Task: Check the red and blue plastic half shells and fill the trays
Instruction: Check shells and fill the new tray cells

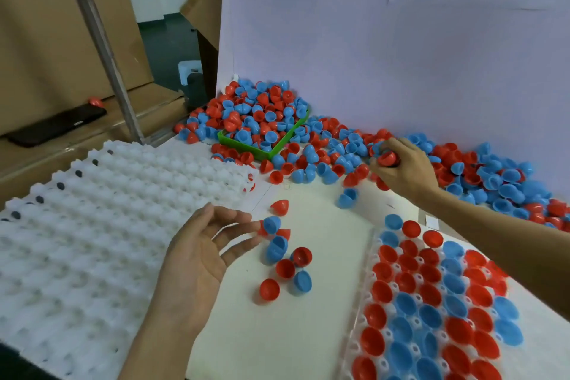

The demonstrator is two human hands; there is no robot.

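Observation:
A long heap of red and blue half shells (333,145) lies along the white back wall. My right hand (401,166) reaches into it, fingers curled round a red shell (387,158) and at least one blue one. My left hand (200,259) hovers palm up over the table with relaxed fingers; its fingertips are close to a blue shell (271,224) in a small loose cluster (287,265). A tray at the lower right (364,305) holds several rows of red and blue shells. A stack of white trays (92,225) sits at the left with no shells showing in its top pockets.
A green basket (262,151) piled with shells stands at the back of the table. Cardboard boxes and a metal post (101,40) rise on the left, with a black phone (58,125) lying on a box.

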